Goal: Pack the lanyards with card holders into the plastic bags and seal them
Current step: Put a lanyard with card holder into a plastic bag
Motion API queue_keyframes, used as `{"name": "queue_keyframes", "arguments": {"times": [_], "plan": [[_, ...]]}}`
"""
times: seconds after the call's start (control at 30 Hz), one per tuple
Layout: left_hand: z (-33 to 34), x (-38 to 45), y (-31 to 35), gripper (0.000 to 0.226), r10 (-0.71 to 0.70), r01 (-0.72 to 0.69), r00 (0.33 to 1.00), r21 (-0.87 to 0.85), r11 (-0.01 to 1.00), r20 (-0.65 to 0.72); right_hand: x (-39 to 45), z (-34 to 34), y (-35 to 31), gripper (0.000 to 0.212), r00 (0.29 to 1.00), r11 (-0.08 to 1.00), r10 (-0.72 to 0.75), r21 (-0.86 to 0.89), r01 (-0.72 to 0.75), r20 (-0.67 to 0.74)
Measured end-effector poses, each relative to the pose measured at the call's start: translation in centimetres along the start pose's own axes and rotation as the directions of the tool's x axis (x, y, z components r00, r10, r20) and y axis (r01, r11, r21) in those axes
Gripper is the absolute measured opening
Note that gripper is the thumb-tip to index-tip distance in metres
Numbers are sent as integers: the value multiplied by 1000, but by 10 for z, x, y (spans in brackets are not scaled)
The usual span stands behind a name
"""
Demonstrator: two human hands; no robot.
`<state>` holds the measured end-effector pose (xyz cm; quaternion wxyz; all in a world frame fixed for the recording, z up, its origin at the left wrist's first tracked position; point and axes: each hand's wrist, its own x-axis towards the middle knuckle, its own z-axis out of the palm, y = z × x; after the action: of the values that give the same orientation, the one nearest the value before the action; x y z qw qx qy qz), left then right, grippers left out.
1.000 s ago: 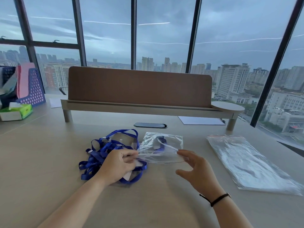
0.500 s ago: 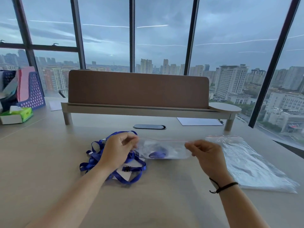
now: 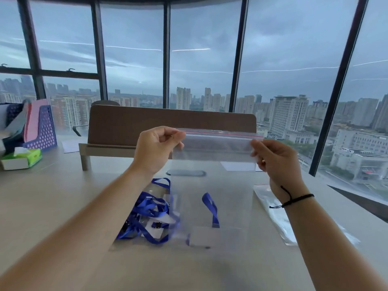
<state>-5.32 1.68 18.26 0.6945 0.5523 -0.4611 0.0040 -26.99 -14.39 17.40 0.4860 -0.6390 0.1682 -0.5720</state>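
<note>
A clear plastic bag with a red zip strip hangs upright in the air in front of me. My left hand pinches its top left corner and my right hand pinches its top right corner. Inside the bag, a blue lanyard with a card holder has sunk to the bottom. A pile of blue lanyards with card holders lies on the table below my left forearm, partly behind the bag.
A stack of empty plastic bags lies on the table to the right. A wooden monitor riser stands behind, with a dark oval grommet before it. A tissue box and purple file basket sit far left.
Both hands lifted the bag off the table and now hold it upright by its top corners. The lanyard and card holder dropped to the bag's bottom.
</note>
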Motion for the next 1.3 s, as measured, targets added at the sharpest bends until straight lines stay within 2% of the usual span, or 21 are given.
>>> {"name": "queue_keyframes", "arguments": {"times": [0.13, 0.3, 0.4, 0.53, 0.7, 0.83, 1.1, 1.2, 1.3], "plan": [[21, 15, -40, 15, -146, 144, 989, 79, 986, 15, 20, -1, 41, 14, 982, 968, 186, -167, -187, -22], [53, 18, -122, 13, -320, 301, 946, 228, 926, 51, 39, -5, 122, 14, 897, 845, 441, -317, -431, -44], [72, 28, -167, 10, -367, 323, 926, 316, 892, 89, 55, -10, 169, 12, 865, 798, 498, -358, -484, -58], [91, 48, -215, 12, -463, 405, 880, 339, 849, 105, 86, -13, 222, 11, 842, 748, 534, -421, -513, -77], [109, 68, -262, 19, -524, 440, 844, 410, 799, 114, 115, -10, 265, 17, 839, 685, 536, -533, -496, -92], [117, 71, -287, 30, -546, 423, 828, 499, 756, 126, 120, -9, 291, 27, 851, 533, 514, -736, -417, -110], [117, 67, -295, 41, -528, 315, 839, 674, 668, 131, 118, -7, 297, 14, 874, 433, 471, -832, -347, -119], [111, 63, -282, 48, -483, 229, 862, 732, 642, 154, 111, -9, 290, 41, 892, 365, 439, -886, -287, -108], [99, 56, -263, 44, -436, 168, 878, 725, 668, 198, 99, -5, 272, 48, 919, 339, 387, -916, -214, -71]]}}
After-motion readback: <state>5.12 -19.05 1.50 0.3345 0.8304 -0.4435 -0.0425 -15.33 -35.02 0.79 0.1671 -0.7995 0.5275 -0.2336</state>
